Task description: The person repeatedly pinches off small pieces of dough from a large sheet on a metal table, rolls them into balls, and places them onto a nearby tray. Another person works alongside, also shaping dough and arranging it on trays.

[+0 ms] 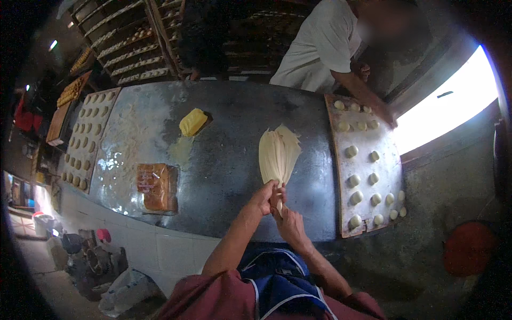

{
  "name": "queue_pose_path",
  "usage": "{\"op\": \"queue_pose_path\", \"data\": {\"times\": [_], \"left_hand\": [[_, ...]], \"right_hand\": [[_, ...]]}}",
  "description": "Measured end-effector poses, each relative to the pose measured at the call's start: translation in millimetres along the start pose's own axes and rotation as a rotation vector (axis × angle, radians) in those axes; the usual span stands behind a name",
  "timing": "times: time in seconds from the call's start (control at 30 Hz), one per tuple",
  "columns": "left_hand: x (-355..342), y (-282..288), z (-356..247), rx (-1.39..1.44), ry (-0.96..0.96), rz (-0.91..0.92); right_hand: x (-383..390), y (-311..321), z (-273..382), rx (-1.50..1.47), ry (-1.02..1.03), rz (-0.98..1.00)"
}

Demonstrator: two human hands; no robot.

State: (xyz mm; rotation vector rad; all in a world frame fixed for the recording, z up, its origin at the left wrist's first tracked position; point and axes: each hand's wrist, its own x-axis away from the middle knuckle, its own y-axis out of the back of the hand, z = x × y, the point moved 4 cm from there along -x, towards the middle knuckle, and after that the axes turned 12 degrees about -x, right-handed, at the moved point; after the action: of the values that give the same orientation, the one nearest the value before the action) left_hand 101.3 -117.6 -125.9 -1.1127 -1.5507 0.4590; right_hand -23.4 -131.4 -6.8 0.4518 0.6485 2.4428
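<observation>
Two bare hands at work, both closed on the narrow stem of a pale dough fan [278,152]. Left hand [265,196] wrapped around the stem from the left, fingers curled tight. Right hand [288,221] just below, touching the left, pinching the stem's tail; exact finger spread hard to tell. Fan itself lying flat on a dark metal worktable [234,160], pleated, wide end pointing away from the body.

Judged from the grip: gathering and squeezing the pleats at the stem, shaping only partly done, wide end loose and unrolled. Next move, by that reading, calling for a steady hold at the stem and gentle handling, since soft thin pleats tear or stick easily.

Left of the fan, well apart: a bagged brown loaf [157,186]. Beyond and left of the fan: a yellow block of butter [192,122] beside a floury smear [128,138]. Further left still: a tray of small dough rounds [85,144]. Right of the fan, near but not touching: a wooden board [336,170] dotted with pale dough balls [351,151]. At the board's far corner: a co-worker's hand [385,113], white sleeve above. Far beyond the fan: tall racks [128,42] of filled trays.
</observation>
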Motion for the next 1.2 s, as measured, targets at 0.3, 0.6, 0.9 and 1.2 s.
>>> {"op": "queue_pose_path", "data": {"times": [0.3, 0.6, 0.9, 1.2], "left_hand": [[30, -12, 23, -0.182, -0.040, -0.235], [115, -33, 20, -2.208, -0.089, -0.323], [202, -67, -24, -1.892, -1.045, -0.382], [91, 37, -43, -1.746, -0.908, -1.140]], "right_hand": [[7, 43, 91, -0.683, 0.277, 0.444], [-109, -87, 7, -0.495, 0.089, 0.495], [16, -10, -45, -0.059, 0.369, 0.081], [-23, -5, -70, 0.564, 0.407, -0.354]]}}
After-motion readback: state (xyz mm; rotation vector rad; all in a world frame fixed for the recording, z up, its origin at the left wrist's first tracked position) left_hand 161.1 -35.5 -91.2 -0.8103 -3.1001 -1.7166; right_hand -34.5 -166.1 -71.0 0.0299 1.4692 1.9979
